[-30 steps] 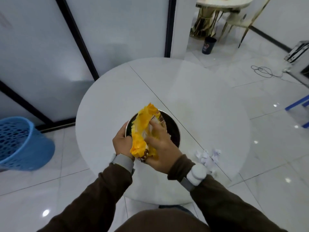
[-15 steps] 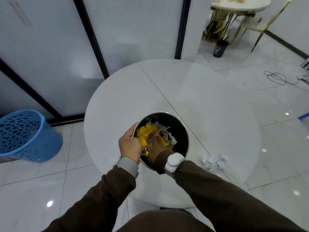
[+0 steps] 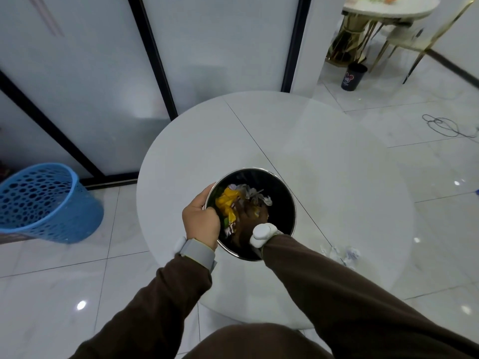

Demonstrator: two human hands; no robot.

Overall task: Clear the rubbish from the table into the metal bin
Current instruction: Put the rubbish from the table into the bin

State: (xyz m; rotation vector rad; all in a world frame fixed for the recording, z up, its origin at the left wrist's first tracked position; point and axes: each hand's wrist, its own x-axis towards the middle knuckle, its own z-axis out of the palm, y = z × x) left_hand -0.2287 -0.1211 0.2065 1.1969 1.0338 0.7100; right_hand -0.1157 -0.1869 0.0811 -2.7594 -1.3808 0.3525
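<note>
The metal bin (image 3: 286, 189) stands on the round white table (image 3: 324, 156), near its front left. My left hand (image 3: 201, 224) grips the bin's left rim. My right hand (image 3: 252, 216) is deep inside the bin, pressed down on the rubbish; its fingers are in shadow and I cannot see what they hold. A crumpled yellow wrapper (image 3: 227, 203) and white paper scraps (image 3: 250, 193) lie in the bin beside that hand. Crumpled white paper balls (image 3: 342, 252) lie on the table at the front right, just right of my right sleeve.
A blue plastic mesh basket (image 3: 44, 203) stands on the tiled floor to the left. Glass partition panels rise behind the table. At the back right are another table with gold legs, a dark cup (image 3: 353, 76) on the floor, and a black cable (image 3: 445, 126).
Both hands held the yellow wrapper above the bin. My right hand has pushed it down inside, going deeper, and my left hand has shifted onto the bin's rim.
</note>
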